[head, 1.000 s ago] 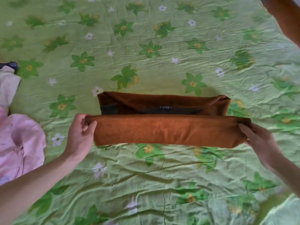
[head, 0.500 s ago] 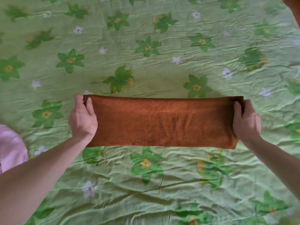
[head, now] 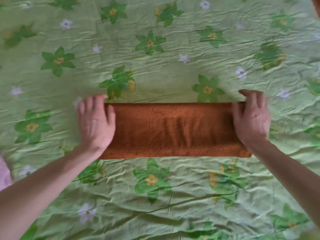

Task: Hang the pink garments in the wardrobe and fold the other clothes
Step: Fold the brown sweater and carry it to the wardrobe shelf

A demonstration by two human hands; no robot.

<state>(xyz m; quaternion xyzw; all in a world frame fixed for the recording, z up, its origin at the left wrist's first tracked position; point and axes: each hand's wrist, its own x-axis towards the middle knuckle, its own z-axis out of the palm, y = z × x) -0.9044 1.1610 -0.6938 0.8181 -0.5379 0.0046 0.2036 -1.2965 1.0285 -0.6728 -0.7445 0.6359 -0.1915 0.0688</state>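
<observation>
Folding the Brown Garment Flat on the Bed

From the head camera, my left hand [head: 96, 122] lay over the left end of the brown garment [head: 173, 130], and my right hand [head: 252, 118] lay over its right end. Both hands had their fingers nearly straight and loosely spread, the palms resting on the cloth without curling round it; I held nothing pinched. I judged they sat at the two ends so as to press the fold down and keep the edges lined up. The left hand was somewhat blurred, so I could not say how firmly it pressed.

The garment lay as a long, narrow band across the middle of the green floral bedsheet [head: 155, 40], a few soft creases near its centre. It looked folded lengthwise already, and I reckoned a crosswise fold was left to do.

At the lower left edge a bit of pink cloth [head: 4, 175] showed, well apart from the brown piece, likely a garment not yet hung.
</observation>
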